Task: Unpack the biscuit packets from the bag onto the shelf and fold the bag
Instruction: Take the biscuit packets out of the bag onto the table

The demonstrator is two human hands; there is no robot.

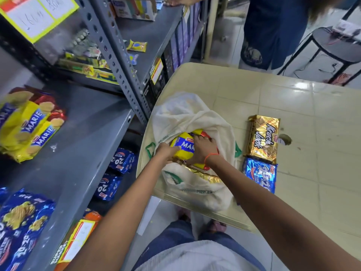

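Note:
A white cloth bag (187,114) with green print lies open on the beige table (273,98). Inside its mouth sits a yellow Marie biscuit packet (182,146), with gold-wrapped packets under it. My left hand (166,152) grips the packet's near left end. My right hand (203,149) is curled over its right side. On the grey shelf (84,137) to the left lie several yellow Marie packets (29,126) and blue 20-20 packets (21,222).
A gold Krack Jack packet (262,137) and a blue 20-20 packet (260,174) lie on the table right of the bag. More blue packets (117,171) sit on the lower shelf. A second person (273,30) and a black stool (336,44) stand beyond the table.

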